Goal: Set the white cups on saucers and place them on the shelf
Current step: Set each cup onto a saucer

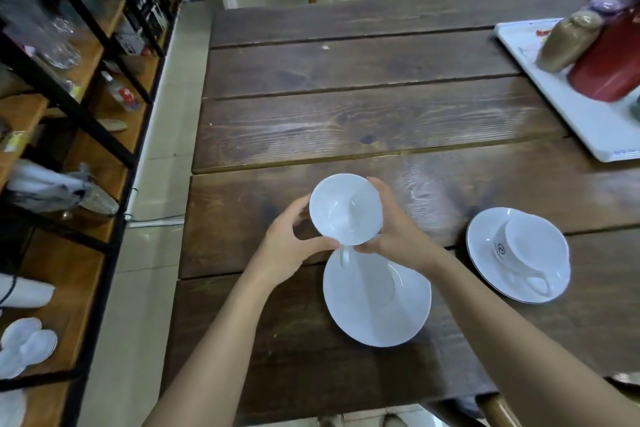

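Note:
Both hands hold one white cup [344, 210] above the dark wooden table [381, 121], its mouth tilted toward me and its handle pointing down. My left hand [292, 246] grips its left side and my right hand [394, 225] wraps its right side. Just below it lies a bare white saucer [377, 302]. To the right, a second white cup [530, 246] with a dark logo rests upside down on another saucer [485, 253]. The black-framed wooden shelf [86, 253] stands at the left.
A white tray [581, 121] at the table's far right carries a red bottle [613, 59] and a brown shaker [568, 42]. The shelf holds glasses [62, 45], a small bottle [119, 92], cloths and white dishes [26, 347]. A tiled floor gap separates shelf and table.

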`<action>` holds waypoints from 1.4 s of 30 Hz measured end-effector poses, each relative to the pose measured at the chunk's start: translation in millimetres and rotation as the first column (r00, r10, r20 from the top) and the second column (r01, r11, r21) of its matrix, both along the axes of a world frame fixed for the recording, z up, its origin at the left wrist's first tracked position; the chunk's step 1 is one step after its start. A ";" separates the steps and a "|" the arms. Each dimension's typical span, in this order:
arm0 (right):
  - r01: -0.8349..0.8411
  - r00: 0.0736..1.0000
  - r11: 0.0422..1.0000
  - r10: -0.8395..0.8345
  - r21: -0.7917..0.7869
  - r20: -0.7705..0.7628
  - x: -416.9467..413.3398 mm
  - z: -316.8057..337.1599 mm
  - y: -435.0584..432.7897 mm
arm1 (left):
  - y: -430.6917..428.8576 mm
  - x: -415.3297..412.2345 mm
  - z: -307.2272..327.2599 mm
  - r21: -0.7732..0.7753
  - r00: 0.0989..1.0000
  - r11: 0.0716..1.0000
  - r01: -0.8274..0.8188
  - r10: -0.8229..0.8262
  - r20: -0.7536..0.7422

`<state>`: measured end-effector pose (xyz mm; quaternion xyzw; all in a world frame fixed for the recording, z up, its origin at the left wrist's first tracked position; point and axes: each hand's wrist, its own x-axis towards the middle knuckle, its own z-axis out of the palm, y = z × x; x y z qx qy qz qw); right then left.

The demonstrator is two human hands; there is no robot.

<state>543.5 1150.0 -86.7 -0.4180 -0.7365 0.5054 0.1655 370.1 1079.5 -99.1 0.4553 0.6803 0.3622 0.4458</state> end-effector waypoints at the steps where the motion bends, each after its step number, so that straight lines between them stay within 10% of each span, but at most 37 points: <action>1: -0.005 1.000 1.000 0.005 -0.004 -0.001 5.4 0.9 -4.3 | -3.8 4.4 0.7 -0.006 1.000 1.000 -0.002 0.002 -0.005; 35: -0.050 0.984 0.999 0.051 -0.009 0.171 65.2 -20.0 -58.3 | -71.7 60.2 -15.6 -0.191 0.998 0.982 -0.001 -0.011 -0.060; 42: 0.340 0.936 0.915 -0.353 -0.220 -0.022 84.8 -25.7 -63.6 | -67.0 59.4 -12.4 -0.168 0.984 0.970 -0.175 0.180 0.014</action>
